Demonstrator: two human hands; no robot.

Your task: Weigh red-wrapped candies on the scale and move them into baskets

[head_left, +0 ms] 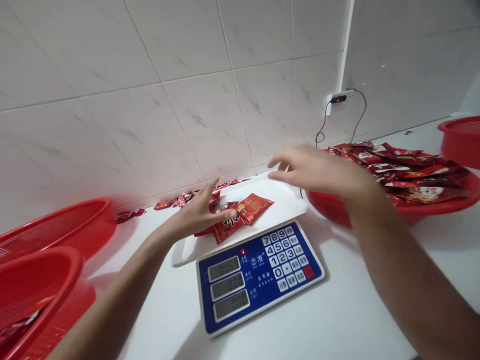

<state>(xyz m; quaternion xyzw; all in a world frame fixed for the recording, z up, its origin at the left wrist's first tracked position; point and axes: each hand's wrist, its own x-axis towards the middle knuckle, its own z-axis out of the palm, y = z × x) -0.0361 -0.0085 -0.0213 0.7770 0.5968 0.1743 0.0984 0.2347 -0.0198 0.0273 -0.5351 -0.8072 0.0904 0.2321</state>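
A white electronic scale [258, 270] with a blue keypad panel stands in front of me. A few red snack packets [249, 210] lie on its white pan [285, 197]. My left hand [200, 212] rests on those packets, thumb pressing one and fingers spread. My right hand [315, 167] hovers above the pan's right end with fingers stretched out and slightly blurred, holding nothing. Beside it, a red basin [337, 207] is heaped with red packets [405, 170].
Two red mesh baskets [48, 250] stand at the left. Another red basket [461, 140] sits at the far right. Loose packets [165, 202] lie along the tiled wall. A wall socket [339, 98] with a cable is behind the basin.
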